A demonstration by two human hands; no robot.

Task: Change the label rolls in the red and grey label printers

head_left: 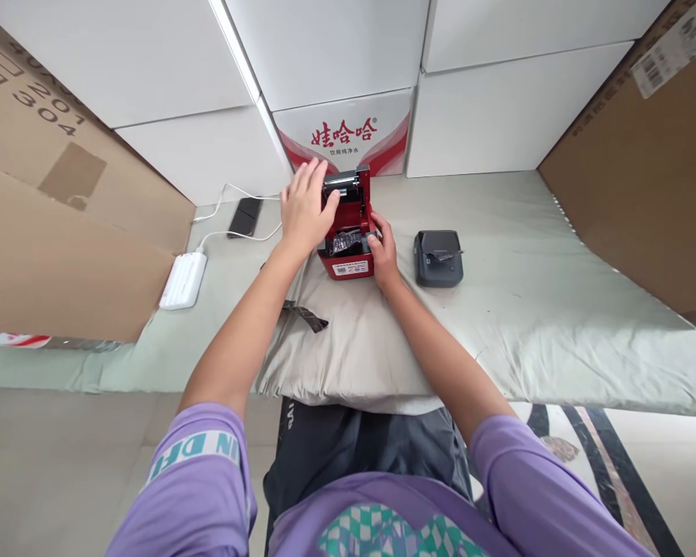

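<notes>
A red and black label printer (349,267) sits on the cloth-covered surface with its lid raised and a white label on its front. Inside its open bay lies a dark, shiny strip or roll (348,241). My left hand (307,205) holds the raised lid (342,182) at its left edge, the thumb in front and the fingers reaching up behind. My right hand (384,249) grips the right side of the printer's body, thumb near the bay's rim. To the right stands a dark grey compact printer (439,261), closed, with a dark strip poking from its top.
A dark crumpled strip (308,316) lies near the front left. Further left are a white power strip (184,280) with cables and a black phone (245,217). White boxes (342,46) line the back; cardboard boxes (63,201) flank the left and right sides.
</notes>
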